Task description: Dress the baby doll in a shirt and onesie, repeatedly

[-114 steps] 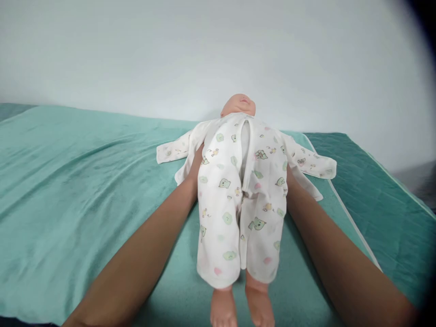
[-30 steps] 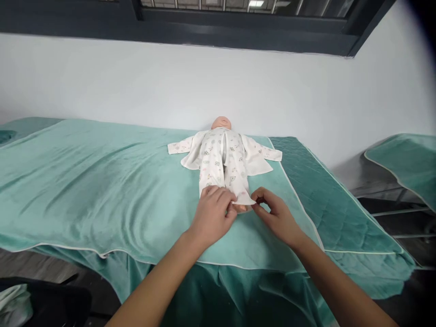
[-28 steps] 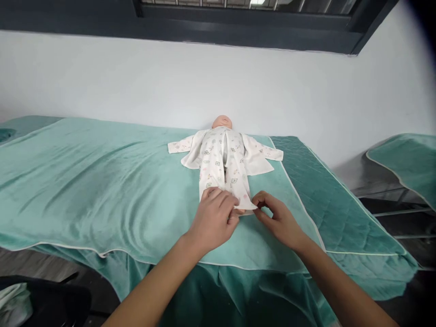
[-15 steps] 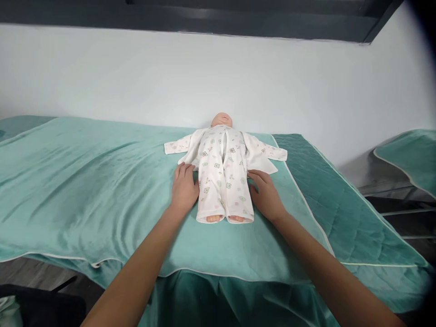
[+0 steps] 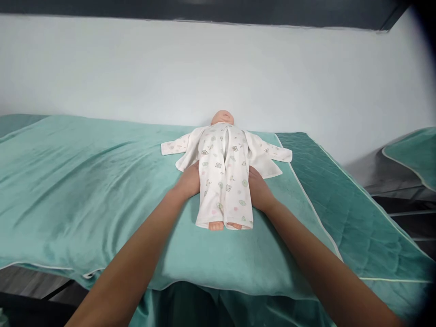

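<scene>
A baby doll (image 5: 222, 117) lies on its back on a light green blanket (image 5: 204, 259), its head towards the wall. White patterned baby trousers (image 5: 235, 186) cover its legs and much of its front, with the toes showing at the hems. A white baby shirt (image 5: 270, 165) spreads out beneath, both sleeves stretched sideways. My left hand (image 5: 190, 180) is at the left side of the trousers, its fingers tucked out of sight under the doll. On the other side, my right hand (image 5: 259, 190) reaches under in the same way, fingers hidden.
A white wall (image 5: 136, 68) rises behind the bed. Darker green quilted bedding (image 5: 354, 218) extends to the right. Another green cover (image 5: 415, 156) lies on a metal frame at far right. Overhead runs a dark beam (image 5: 204, 11).
Both hands have moved inward from beside the trousers, and their fingers have slid beneath the doll. The trouser legs and feet have shifted slightly.
</scene>
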`<act>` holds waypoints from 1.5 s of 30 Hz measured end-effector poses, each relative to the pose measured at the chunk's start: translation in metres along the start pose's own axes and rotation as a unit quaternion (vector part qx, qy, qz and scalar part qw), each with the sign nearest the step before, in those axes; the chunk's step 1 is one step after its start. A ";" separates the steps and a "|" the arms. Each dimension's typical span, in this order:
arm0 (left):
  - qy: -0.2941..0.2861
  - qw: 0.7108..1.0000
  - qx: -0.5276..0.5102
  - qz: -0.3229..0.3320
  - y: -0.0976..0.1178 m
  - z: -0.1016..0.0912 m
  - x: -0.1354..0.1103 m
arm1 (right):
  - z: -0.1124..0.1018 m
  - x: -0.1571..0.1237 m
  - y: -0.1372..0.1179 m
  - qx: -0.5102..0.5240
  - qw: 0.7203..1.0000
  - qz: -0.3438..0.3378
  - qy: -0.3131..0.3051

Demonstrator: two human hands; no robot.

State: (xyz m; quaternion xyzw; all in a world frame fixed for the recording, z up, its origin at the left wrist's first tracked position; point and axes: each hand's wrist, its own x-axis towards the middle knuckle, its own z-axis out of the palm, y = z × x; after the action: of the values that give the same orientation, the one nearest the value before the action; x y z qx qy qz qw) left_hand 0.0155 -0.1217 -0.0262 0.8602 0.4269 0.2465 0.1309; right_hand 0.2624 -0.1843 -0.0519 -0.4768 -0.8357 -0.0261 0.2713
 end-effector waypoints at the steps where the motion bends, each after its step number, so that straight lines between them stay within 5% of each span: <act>1: -0.004 1.000 -0.010 -0.011 0.000 0.000 0.001 | 0.001 0.003 0.000 0.004 1.000 0.002 0.008; 9: -0.001 0.998 -0.041 -0.042 0.003 -0.004 0.001 | -0.001 0.012 -0.007 0.043 0.998 0.043 0.030; 14: 0.054 0.997 -0.029 -0.047 0.002 -0.003 0.000 | -0.005 0.002 -0.010 0.106 0.992 0.060 0.009; 25: 0.116 0.981 0.154 -0.006 -0.005 -0.012 -0.024 | -0.012 -0.001 -0.017 0.021 0.991 0.128 0.040; 31: 0.071 0.982 0.174 -0.005 0.004 -0.013 -0.042 | -0.014 -0.025 -0.024 0.027 0.987 0.135 0.080; 36: 0.092 0.991 0.075 -0.057 0.001 -0.014 -0.054 | -0.018 -0.042 -0.036 0.047 0.984 0.144 0.091; 39: 0.165 0.975 -0.025 -0.147 -0.011 -0.017 -0.055 | -0.020 -0.049 -0.035 0.096 0.977 0.159 0.101; 42: 0.235 0.943 -0.053 -0.229 -0.022 -0.017 -0.051 | -0.024 -0.054 -0.018 0.135 0.959 0.199 0.150; 45: 0.253 0.933 0.016 -0.257 -0.027 -0.015 -0.043 | -0.030 -0.058 0.010 0.064 0.948 0.240 0.198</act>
State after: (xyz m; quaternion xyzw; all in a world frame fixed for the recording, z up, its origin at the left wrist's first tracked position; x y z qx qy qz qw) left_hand -0.0329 -0.1393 -0.0390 0.6323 0.6562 0.4070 0.0632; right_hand 0.3064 -0.2332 -0.0560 -0.6300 -0.6258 -0.0008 0.4599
